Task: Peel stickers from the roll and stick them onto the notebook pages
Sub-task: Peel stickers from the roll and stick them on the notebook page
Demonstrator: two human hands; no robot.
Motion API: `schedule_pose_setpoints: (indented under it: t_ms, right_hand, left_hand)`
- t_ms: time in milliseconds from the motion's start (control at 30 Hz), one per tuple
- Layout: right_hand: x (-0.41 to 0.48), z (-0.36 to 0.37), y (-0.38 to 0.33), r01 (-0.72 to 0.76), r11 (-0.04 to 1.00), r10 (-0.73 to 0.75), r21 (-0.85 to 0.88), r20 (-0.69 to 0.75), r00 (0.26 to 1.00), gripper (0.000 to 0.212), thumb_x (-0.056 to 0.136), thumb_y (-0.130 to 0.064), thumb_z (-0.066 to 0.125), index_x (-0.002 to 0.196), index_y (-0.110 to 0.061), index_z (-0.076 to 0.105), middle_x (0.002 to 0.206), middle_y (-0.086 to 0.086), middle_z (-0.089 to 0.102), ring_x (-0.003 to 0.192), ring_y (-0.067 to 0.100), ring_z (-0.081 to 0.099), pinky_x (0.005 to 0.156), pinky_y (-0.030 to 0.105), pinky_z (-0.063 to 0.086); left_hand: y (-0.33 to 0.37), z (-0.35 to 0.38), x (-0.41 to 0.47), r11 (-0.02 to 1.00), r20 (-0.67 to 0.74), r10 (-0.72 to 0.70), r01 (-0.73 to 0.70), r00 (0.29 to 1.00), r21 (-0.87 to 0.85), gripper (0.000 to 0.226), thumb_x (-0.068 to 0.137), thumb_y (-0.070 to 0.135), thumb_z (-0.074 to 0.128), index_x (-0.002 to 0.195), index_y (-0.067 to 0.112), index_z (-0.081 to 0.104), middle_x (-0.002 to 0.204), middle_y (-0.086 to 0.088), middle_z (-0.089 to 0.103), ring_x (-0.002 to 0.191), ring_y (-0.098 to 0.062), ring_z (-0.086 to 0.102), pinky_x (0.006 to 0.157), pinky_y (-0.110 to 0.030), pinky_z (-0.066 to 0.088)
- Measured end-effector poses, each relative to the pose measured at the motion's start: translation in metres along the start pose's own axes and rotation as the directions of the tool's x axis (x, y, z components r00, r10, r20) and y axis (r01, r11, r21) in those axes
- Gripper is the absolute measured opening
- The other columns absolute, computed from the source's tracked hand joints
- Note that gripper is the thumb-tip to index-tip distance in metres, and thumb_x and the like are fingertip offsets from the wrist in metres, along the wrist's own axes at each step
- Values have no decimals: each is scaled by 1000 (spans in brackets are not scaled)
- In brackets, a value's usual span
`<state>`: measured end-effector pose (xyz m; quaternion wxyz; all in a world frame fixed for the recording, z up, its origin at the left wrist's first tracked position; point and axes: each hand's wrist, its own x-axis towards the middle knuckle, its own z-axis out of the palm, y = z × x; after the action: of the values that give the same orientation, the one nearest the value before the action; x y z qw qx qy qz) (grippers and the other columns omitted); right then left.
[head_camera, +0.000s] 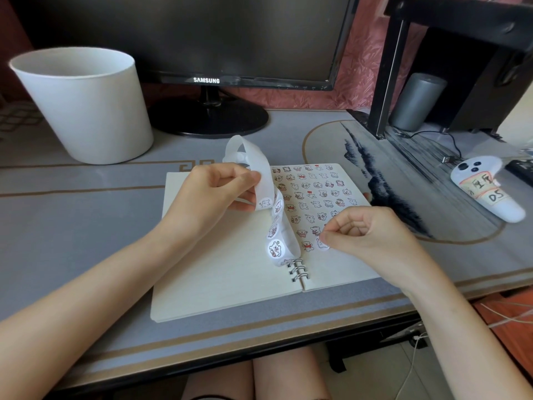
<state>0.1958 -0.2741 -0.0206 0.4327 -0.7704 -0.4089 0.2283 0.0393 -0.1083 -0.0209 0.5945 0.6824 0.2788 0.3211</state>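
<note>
Pressing sticker (322,244) onto notebook (230,284), right hand (366,235).

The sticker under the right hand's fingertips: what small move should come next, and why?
Probably press the sticker flat onto the right page. The right hand pinches it just at the end of the bottom row, where bare paper remains below. The left hand holds the sticker strip up over the notebook's middle, so it seems ready for the next peel afterwards.

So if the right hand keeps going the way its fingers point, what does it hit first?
Probably the hanging sticker strip above the notebook's spine. The right hand points left, pinching a sticker low over the page; depth is unclear.
</note>
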Motion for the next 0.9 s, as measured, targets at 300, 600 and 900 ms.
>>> schedule_pose_setpoints:
  t_ms: [300, 600, 900]
  right_hand:
    - [-1, 1, 0, 22, 1000, -22, -21, -4, 1000, 13, 71, -13, 77, 64, -20, 69, 60, -8, 64, 54, 1, 51, 59, 16, 44]
    - [-2, 2, 1, 48, 996, -49, -74, -1, 999, 13, 70, -17, 78, 64, -21, 68, 56, -10, 59, 50, -1, 45, 54, 14, 39]
    - [2, -1, 6, 36, 998, -35, -61, 9, 999, 15, 77, -13, 74, 77, -24, 64, 66, -9, 58, 55, 4, 48, 64, 25, 41]
  left_hand:
    - [1, 0, -1, 1000, 5, -6, 6, 1000, -4, 22, 91, 15, 60, 72, 7, 68, 71, -6, 69, 67, -13, 65, 73, -31, 59]
    - [2, 0, -1, 1000, -1, -8, 8, 1000, 5, 21, 90, 15, 60, 74, 4, 68, 74, -11, 68, 68, -15, 65, 75, -33, 59]
    - [2, 0, -1, 1000, -2, -10, 10, 1000, 11, 21, 90, 16, 60, 75, 3, 68, 77, -11, 69, 69, -14, 66, 74, -31, 59]
